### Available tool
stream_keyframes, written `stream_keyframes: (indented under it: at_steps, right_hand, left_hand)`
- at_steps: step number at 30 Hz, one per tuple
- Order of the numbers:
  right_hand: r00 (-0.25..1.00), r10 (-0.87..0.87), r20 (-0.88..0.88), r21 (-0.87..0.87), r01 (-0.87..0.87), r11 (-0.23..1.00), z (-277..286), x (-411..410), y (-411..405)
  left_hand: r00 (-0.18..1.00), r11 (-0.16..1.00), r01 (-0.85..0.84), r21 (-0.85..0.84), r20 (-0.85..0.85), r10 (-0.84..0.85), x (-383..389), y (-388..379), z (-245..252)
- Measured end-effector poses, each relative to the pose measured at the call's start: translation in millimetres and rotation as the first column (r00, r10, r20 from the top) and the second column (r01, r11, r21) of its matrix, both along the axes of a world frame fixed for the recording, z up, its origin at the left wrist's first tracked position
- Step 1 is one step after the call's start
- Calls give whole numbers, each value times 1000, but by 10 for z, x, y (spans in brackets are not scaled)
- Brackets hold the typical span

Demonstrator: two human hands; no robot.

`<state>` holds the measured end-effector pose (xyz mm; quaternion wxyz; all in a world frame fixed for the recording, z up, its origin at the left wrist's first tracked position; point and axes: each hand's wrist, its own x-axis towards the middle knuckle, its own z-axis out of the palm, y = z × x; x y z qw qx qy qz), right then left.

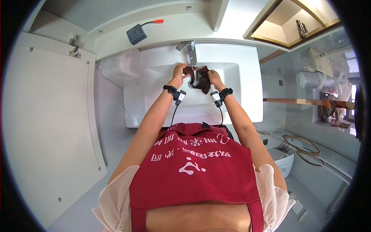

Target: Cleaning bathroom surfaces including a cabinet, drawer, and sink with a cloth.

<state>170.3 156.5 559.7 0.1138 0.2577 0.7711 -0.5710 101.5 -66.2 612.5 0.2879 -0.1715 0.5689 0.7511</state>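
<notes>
Water runs from a chrome faucet [191, 53] onto a dark brown cloth [204, 82] in the white washbasin [162, 98]. My left hand [178, 76] grips the cloth's left edge, close beside the faucet. On the other side, my right hand [216, 79] pinches the cloth's right edge. Between the two hands the cloth sags, wet and bunched, partly over the metal drain [190, 84]. Each wrist wears a black strap with a small cabled device.
A dark box [136, 34] with a red-tipped cable lies on the shelf behind the faucet. Translucent plastic [123, 66] stands at the basin's left. An open cabinet door [52, 110] is farther left; a glass panel [275, 87] rises at the right.
</notes>
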Motion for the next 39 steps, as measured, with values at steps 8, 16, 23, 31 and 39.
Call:
stream_keyframes:
  at_steps: [8, 16, 23, 31, 39]
  right_hand:
    - [951, 207, -230, -1, -213, 977, 686, -45, -340]
    - [881, 287, -377, 37, -295, 955, 686, -153, -447]
    - [891, 304, -337, 264, -221, 939, 762, -116, -252]
    - [859, 513, 9, 171, -506, 845, 704, -240, -326]
    - [999, -49, 18, -893, 38, 449, 635, -101, -347]
  left_hand:
    - [929, 870, 171, -462, -218, -299, 97, -351, -349]
    - [574, 635, 451, -627, -341, -745, 196, -245, -324]
    - [786, 755, 298, -584, -299, -541, 10, -260, -93]
    - [884, 935, 354, -2, -326, -335, -32, -104, 95]
    - [639, 782, 510, -359, -450, -623, 335, -187, -87]
